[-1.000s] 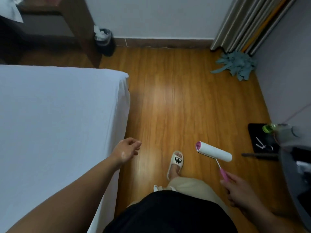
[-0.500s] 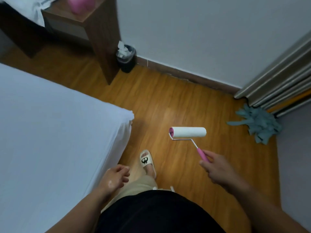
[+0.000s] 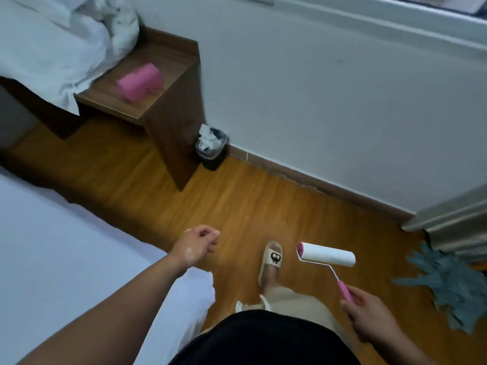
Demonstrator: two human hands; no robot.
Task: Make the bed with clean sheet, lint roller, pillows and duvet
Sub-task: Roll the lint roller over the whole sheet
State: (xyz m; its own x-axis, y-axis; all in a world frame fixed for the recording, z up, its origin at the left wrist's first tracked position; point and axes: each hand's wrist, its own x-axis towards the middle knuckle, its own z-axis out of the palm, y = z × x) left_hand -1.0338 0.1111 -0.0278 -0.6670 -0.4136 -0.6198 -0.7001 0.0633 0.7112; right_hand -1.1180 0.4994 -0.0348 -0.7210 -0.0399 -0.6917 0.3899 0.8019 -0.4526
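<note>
The bed with a smooth white sheet fills the lower left. My right hand grips the pink handle of a lint roller, whose white roll hangs level above the wooden floor. My left hand hovers over the bed's corner with fingers loosely curled and nothing in it. Crumpled white bedding lies piled at the top left, draping over a wooden side table.
A pink object lies on the side table. A small black bin with paper stands by the wall. A grey-blue mop head lies on the floor at right, below a curtain. My slippered foot steps forward.
The view has swung up and left, bringing the side table and bedding pile into sight. My left hand has risen over the bed corner; the roller stays in my right hand.
</note>
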